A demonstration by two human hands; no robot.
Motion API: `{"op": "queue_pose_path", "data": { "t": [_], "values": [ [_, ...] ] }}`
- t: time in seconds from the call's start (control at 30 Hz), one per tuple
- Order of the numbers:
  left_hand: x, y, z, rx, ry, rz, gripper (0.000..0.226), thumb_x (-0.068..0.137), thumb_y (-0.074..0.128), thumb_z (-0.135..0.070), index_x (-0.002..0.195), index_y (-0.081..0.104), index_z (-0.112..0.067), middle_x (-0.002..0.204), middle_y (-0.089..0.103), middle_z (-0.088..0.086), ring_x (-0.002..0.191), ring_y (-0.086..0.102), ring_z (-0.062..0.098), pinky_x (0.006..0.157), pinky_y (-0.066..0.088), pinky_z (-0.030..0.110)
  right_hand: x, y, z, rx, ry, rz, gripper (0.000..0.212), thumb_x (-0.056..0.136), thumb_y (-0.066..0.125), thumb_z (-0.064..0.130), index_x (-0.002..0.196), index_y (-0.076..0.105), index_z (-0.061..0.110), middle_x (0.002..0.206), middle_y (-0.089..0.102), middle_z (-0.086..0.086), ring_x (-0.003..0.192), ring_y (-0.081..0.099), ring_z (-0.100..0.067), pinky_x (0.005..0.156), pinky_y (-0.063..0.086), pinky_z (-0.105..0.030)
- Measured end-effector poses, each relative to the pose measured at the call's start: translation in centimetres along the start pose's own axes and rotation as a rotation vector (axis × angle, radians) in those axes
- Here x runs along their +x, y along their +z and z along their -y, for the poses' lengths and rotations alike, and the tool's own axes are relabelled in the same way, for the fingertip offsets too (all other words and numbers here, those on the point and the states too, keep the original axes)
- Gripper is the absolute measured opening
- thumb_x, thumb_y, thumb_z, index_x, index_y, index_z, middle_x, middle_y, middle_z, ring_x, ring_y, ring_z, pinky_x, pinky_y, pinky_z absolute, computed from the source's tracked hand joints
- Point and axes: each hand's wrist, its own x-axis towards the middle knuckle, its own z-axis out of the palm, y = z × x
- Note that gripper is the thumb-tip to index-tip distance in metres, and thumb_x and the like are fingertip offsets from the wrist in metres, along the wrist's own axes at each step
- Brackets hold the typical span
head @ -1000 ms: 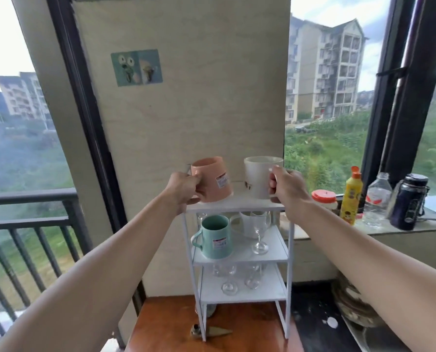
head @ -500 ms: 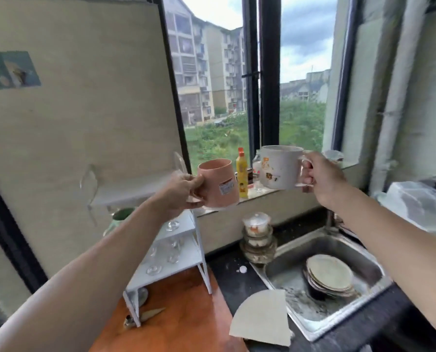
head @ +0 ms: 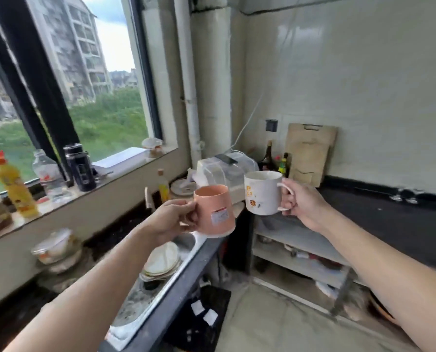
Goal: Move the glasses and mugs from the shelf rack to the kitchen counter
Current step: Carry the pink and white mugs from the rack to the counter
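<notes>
Grips in the left hand the handle of the pink mug over the sink, holds the white mug by its handle in the right hand, short of the dark tabletop, probably needs a level set-down there next, and no longer shows the shelf rack seen a moment earlier.

This is a home kitchen. A steel sink at 7 o'clock holds stacked plates, and a black counter runs at 3 o'clock. At 1 o'clock a board leans on the tiled wall, with sauce bottles beside it. At 9 o'clock, a yellow bottle and a flask stand on the sill.
</notes>
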Motion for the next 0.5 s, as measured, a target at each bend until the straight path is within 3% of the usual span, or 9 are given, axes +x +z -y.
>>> {"op": "queue_pose_path", "data": {
  "t": [0.13, 0.33, 0.5],
  "values": [
    [7.4, 9.5, 1.3, 0.007, -0.066, 0.168, 0.023, 0.097, 0.05, -0.015, 0.076, 0.058, -0.009, 0.066, 0.057, 0.009, 0.063, 0.053, 0.022, 0.066, 0.047, 0.034, 0.8, -11.7, -0.5, 0.0, 0.011, -0.115, 0.037, 0.099, 0.045, 0.031, 0.066, 0.048, 0.018, 0.041, 0.033, 0.008, 0.045, 0.035, -0.013, 0.055, 0.034, -0.031],
    [18.2, 23.1, 2.3, 0.062, -0.103, 0.409, 0.039, 0.098, 0.048, -0.016, 0.062, 0.063, -0.014, 0.062, 0.06, 0.005, 0.058, 0.055, 0.015, 0.068, 0.045, 0.032, 1.9, -26.5, -2.1, 0.05, 0.017, -0.319, 0.039, 0.1, 0.044, 0.03, 0.064, 0.048, 0.017, 0.044, 0.035, 0.006, 0.046, 0.035, -0.014, 0.056, 0.034, -0.032],
    [27.6, 34.4, 3.0, 0.122, -0.109, 0.595, 0.033, 0.097, 0.048, -0.012, 0.067, 0.06, -0.012, 0.064, 0.06, 0.008, 0.061, 0.056, 0.019, 0.069, 0.047, 0.035, 3.8, -37.0, -2.9, -0.012, 0.029, -0.517, 0.038, 0.099, 0.045, 0.03, 0.064, 0.048, 0.017, 0.046, 0.037, 0.005, 0.047, 0.038, -0.014, 0.059, 0.037, -0.033]
  ]
}}
